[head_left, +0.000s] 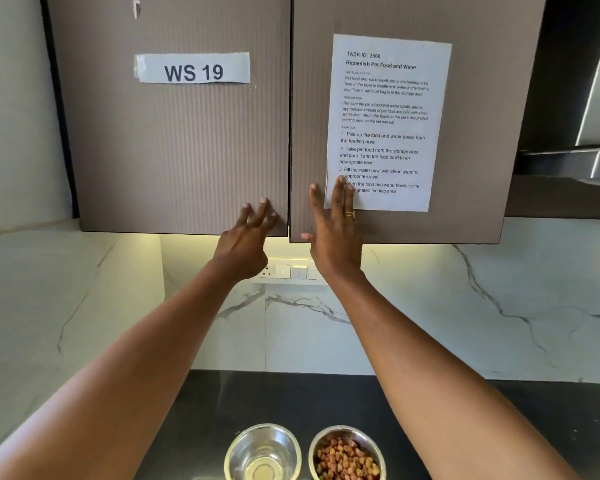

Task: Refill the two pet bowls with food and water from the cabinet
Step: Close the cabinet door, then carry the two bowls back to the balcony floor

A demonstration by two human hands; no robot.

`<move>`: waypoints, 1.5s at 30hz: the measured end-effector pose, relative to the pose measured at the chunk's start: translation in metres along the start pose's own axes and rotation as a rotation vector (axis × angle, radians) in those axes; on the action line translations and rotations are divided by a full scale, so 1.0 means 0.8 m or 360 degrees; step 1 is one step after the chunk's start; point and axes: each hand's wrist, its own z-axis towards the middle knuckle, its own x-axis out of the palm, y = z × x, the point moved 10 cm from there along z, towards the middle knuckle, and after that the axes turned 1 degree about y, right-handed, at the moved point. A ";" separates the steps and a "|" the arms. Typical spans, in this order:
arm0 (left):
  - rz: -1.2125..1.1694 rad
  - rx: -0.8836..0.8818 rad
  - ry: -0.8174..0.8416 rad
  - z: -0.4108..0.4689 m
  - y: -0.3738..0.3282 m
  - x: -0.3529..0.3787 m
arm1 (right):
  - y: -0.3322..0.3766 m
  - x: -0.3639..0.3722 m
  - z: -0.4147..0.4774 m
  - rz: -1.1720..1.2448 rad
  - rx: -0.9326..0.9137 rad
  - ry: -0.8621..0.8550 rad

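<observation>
Two empty, wide grips: our left hand (245,237) and right hand (335,237) touch the shut cabinet doors (187,150) mid-frame; opening, we judge, needs fingers hooked under an edge.

The left cabinet door (174,133) carries a label (192,68) reading "WS 19". The sheet (385,123) on the right door (482,116) reads "TASK ID: 3568, Replenish Pet Food and Water".

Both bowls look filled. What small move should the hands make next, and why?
Probably push the right door fully shut. The right hand lies flat on it, and its lower edge sits lower than the left door, so it seems ajar. The left hand rests at that door's edge.
</observation>
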 end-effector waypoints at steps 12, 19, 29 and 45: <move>0.0080 -0.0024 -0.0040 -0.001 0.004 0.020 | -0.010 0.050 0.019 -0.0163 0.0068 -0.0079; -0.0044 -0.0069 -0.0005 -0.009 -0.001 0.021 | -0.010 0.052 0.002 -0.0149 0.0069 0.0064; -0.0381 -0.0153 0.0075 -0.112 0.000 0.130 | -0.035 0.082 -0.175 0.0059 0.0099 0.0529; -0.0765 -0.1476 0.0697 -0.383 0.051 0.388 | -0.216 0.179 -0.519 0.0064 0.1206 0.1420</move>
